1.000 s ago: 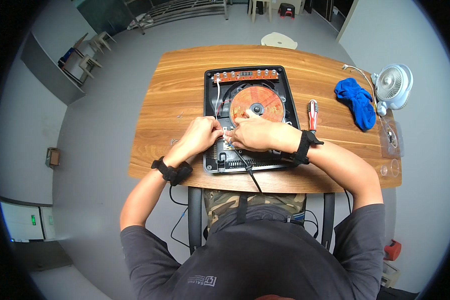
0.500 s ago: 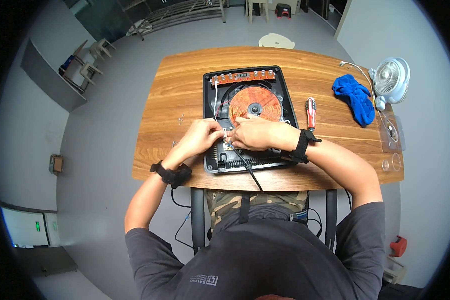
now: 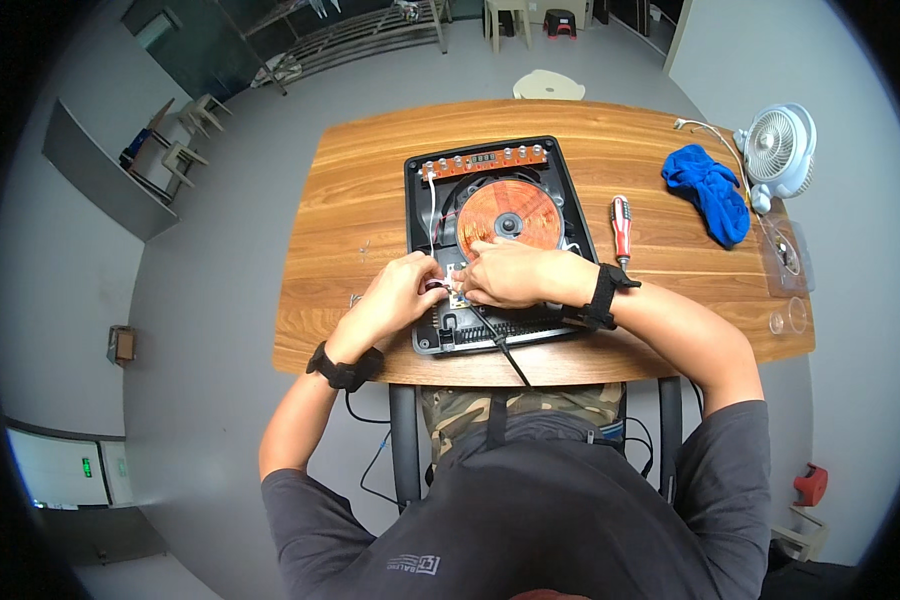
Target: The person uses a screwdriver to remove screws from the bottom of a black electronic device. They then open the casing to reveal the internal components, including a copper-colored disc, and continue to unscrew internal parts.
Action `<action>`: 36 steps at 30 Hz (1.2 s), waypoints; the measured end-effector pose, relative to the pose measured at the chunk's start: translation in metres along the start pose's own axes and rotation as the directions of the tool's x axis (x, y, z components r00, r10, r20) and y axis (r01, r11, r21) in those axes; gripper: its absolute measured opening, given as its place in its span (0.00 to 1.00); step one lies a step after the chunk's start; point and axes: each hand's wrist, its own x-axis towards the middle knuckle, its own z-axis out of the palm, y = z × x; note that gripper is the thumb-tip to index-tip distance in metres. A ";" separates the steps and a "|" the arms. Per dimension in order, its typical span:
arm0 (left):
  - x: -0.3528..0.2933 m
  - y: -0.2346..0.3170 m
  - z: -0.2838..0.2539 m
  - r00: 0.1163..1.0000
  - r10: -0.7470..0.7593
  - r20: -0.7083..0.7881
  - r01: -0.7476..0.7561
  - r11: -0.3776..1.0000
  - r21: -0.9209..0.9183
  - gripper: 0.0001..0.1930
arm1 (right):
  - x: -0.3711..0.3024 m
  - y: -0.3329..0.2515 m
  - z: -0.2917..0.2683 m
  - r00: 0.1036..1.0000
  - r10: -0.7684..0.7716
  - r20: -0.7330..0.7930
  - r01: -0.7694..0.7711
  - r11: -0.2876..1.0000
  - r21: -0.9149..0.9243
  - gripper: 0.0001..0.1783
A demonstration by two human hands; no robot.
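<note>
An opened induction cooker in a black housing [image 3: 577,215] lies on the table, with a round copper coil [image 3: 530,205] in its middle. My left hand [image 3: 395,292] pinches the end of a white cable [image 3: 432,215] beside a small circuit board [image 3: 459,299]. That cable runs up to an orange control strip [image 3: 483,160] with a display along the far edge. My right hand [image 3: 515,275] grips the circuit board from the right, its fingertips close to my left ones and one finger reaching to the coil's near edge. Both hands partly hide the board and the cable's end.
A red-and-white screwdriver [image 3: 621,232] lies right of the housing. Beyond it are a blue cloth [image 3: 707,195], a small white fan [image 3: 780,150] and a clear plastic tray [image 3: 788,262]. Screws [image 3: 364,250] lie on the left. A black power cord [image 3: 511,358] hangs over the near edge.
My left fingers have shifted slightly downward at the cable's end beside the board. The right hand stays at the board. The whole view has tilted a little.
</note>
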 end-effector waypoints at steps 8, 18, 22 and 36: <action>0.008 0.016 -0.002 1.000 0.026 0.013 -0.028 0.973 0.230 0.05 | 0.000 0.001 0.003 0.999 0.017 -0.044 -0.017 1.000 0.010 0.22; 0.010 0.002 -0.004 0.999 0.053 0.001 -0.053 0.997 0.058 0.05 | 0.002 -0.002 0.000 0.999 0.028 -0.032 -0.028 1.000 0.006 0.21; 0.009 0.014 -0.021 0.997 -0.036 -0.066 0.034 0.999 -0.032 0.05 | 0.003 0.000 0.001 1.000 0.018 -0.009 -0.018 0.999 -0.037 0.22; 0.012 0.017 -0.016 0.997 0.026 0.076 -0.046 0.963 0.266 0.08 | -0.019 0.006 -0.041 0.998 0.031 -0.047 -0.022 0.983 0.180 0.17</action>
